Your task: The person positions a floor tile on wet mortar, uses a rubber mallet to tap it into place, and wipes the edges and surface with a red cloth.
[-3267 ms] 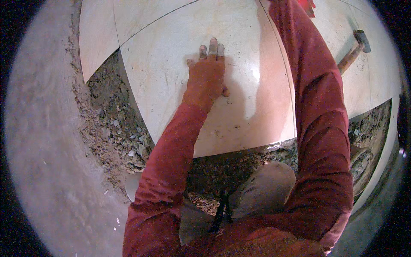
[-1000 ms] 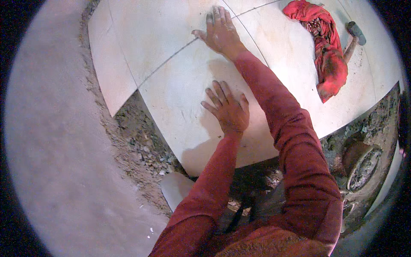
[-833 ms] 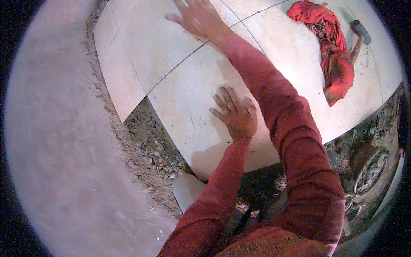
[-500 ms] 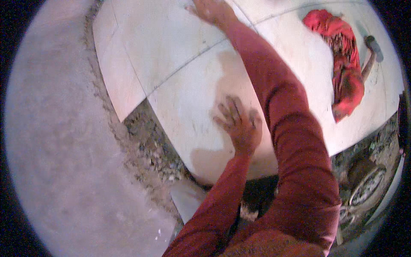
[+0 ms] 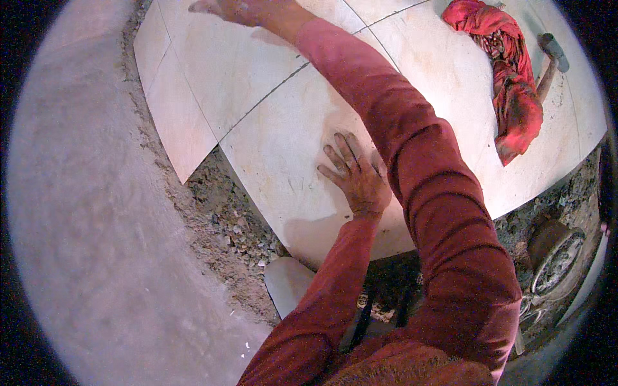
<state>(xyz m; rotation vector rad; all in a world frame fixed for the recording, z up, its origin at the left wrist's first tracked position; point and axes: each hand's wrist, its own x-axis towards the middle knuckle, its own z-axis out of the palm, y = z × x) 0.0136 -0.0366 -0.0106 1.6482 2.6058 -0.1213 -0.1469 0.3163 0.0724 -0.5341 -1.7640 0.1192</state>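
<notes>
Dusty and spread-fingered, my left hand [image 5: 358, 175] rests on a large cream floor tile [image 5: 290, 174], its palm down. My right arm reaches forward and across to the left. At the top edge, my right hand [image 5: 254, 11] is over another pale tile [image 5: 212, 71], with fingers stretched leftward and nothing seen in them; the frame cuts off part of it. Whether it touches the tile I cannot tell. A dark joint line runs between the two tiles. Both sleeves are dark red.
A crumpled red cloth [image 5: 518, 103] lies on the tiles at right, beside a mallet [image 5: 553, 55] with a dark head. Rubble and soil [image 5: 225, 219] border the tiles at left. A grey wall-like surface [image 5: 96, 212] fills the far left. A round mortar pan [image 5: 557, 257] stands at lower right.
My right hand has swept left along the far tile. My left hand stays on the near tile, now pressed flatter. The view has shifted slightly.
</notes>
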